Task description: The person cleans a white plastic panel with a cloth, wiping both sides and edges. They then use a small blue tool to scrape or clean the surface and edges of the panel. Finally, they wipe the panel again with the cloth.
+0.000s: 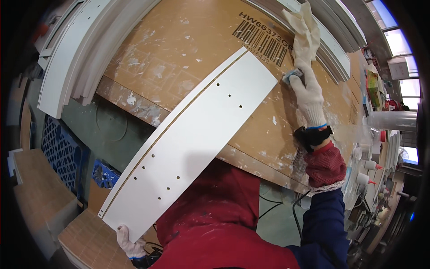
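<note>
A long white panel (pixel 188 130) with curved edges, a groove along one side and several drilled holes lies slantwise across the table edge. Its far end rests over the cardboard-covered table (pixel 152 58), while the near end juts out toward me. My left hand (pixel 130 242), in a white knit glove, grips the panel's near corner, thumb on top and fingers hidden beneath. Off the panel's far right end, my gloved right hand (pixel 308 92) is closed on a cream cloth (pixel 304 33) that trails away from me. A small bluish-grey piece (pixel 292 75) shows at its fingertips; its kind is unclear.
Stacked white curved panels (pixel 74 58) stand at the left, with more stacked panels (pixel 333 49) at the far right. A blue plastic pallet (pixel 62 152) and cardboard boxes (pixel 42 188) are at lower left. Squeeze bottles (pixel 365 179) with red tips stand at right.
</note>
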Available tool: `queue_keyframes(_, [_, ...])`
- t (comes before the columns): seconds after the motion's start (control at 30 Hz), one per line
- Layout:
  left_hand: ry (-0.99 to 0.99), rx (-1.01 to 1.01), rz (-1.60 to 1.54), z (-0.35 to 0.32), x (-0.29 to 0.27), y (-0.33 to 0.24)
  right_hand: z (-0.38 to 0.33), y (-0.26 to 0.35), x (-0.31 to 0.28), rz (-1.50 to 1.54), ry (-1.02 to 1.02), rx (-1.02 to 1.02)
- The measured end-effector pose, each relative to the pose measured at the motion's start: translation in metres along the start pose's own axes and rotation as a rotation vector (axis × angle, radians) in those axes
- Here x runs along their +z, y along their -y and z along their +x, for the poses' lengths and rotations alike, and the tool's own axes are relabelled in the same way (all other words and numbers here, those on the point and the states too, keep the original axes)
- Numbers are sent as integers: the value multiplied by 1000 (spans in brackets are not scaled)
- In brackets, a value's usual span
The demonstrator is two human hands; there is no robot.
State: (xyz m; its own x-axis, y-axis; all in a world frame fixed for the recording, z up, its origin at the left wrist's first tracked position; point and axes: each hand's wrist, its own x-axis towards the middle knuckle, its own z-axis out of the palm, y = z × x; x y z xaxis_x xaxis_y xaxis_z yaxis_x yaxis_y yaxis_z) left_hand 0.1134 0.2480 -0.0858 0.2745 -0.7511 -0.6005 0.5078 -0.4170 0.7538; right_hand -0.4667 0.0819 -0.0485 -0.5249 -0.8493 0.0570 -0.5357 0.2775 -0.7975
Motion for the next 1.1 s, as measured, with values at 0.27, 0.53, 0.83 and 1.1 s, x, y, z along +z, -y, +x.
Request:
queue_keyframes(0.27, [-26,-34,46,-6,15,-4,0,15,3,-180,-66,-47])
queue_keyframes(0.53, [-9,-7,64,-2,15,1,6,14,3,-294,-26,-109])
queue_keyframes(0.83, [-51,32,76,-1,20,6,42,66,58,113,170,-172])
queue_keyframes(1.1, [-33,3,105,-2,19,5,77,60,77,-320,139,-340])
